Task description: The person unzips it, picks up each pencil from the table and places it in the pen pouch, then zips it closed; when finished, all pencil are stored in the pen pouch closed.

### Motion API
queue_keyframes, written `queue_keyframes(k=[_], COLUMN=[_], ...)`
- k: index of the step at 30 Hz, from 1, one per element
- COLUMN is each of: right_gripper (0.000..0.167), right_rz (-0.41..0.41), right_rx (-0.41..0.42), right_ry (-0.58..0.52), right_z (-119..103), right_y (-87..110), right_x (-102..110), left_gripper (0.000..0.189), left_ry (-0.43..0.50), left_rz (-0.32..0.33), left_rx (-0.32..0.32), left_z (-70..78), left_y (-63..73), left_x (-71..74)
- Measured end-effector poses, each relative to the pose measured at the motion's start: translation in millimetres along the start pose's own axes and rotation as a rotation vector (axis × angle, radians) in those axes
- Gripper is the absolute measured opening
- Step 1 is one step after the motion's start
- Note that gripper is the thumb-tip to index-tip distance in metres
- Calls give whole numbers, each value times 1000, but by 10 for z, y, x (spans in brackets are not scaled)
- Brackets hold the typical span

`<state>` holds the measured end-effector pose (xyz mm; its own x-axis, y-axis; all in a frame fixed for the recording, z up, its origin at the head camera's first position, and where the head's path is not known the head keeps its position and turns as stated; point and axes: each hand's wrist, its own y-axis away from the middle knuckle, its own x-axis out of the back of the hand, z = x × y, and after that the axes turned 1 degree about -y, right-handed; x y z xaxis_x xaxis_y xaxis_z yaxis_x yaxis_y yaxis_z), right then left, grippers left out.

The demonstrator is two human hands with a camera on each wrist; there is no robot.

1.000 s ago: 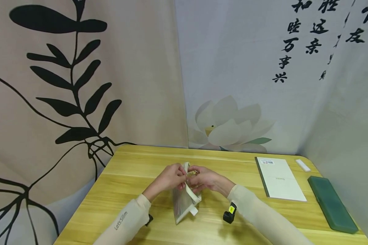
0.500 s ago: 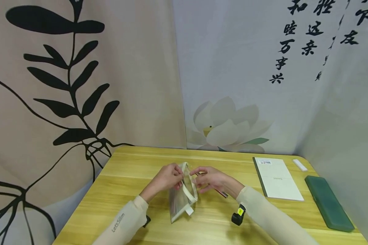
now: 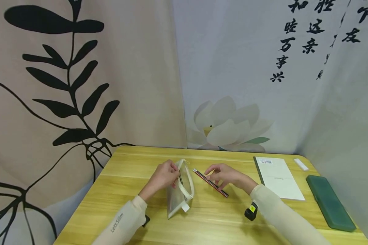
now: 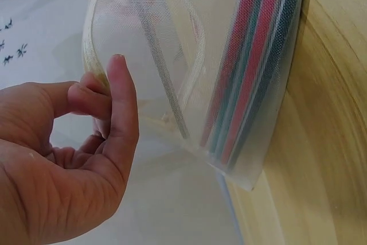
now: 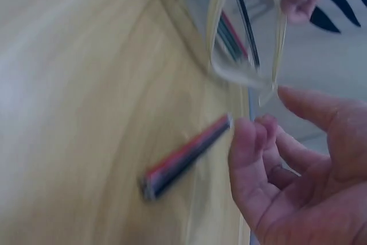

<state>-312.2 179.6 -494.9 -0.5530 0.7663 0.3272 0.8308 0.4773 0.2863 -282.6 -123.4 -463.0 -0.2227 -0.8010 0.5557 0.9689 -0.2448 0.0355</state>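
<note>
My left hand pinches the rim of a see-through mesh zip pouch, which stands with its mouth gaping toward the right. Through the mesh in the left wrist view show several red and dark green pencils, plus a thin dark stick apart from them. On the table to the right of the pouch lies a slim pair of pencils, one red and one black. Just over them hovers my right hand, fingers loosely bent and holding nothing. In the right wrist view its fingertips are near one end of the pair.
A white notebook with a dark spine lies at the right of the wooden table. Beyond it sit a small white block and a long green case along the right edge. Printed curtains hang behind the table.
My right hand has come out of the pouch mouth and moved right, letting go of the red and black pencils on the table. The left hand keeps hold of the pouch, which has opened wider.
</note>
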Motion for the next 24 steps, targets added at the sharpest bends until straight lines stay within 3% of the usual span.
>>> queue_keyframes(k=[8,24], right_gripper=[35,43], right_rz=[-6,-52], right_rx=[44,141], right_ry=[126,122], right_z=[204,390], right_y=[-79,-184], right_x=[170,184], left_gripper=[9,10], left_ry=[27,32], left_rz=[-24,-36], left_rx=[9,-11], left_z=[-48,-85], left_y=[18,-9], left_x=[-10,17])
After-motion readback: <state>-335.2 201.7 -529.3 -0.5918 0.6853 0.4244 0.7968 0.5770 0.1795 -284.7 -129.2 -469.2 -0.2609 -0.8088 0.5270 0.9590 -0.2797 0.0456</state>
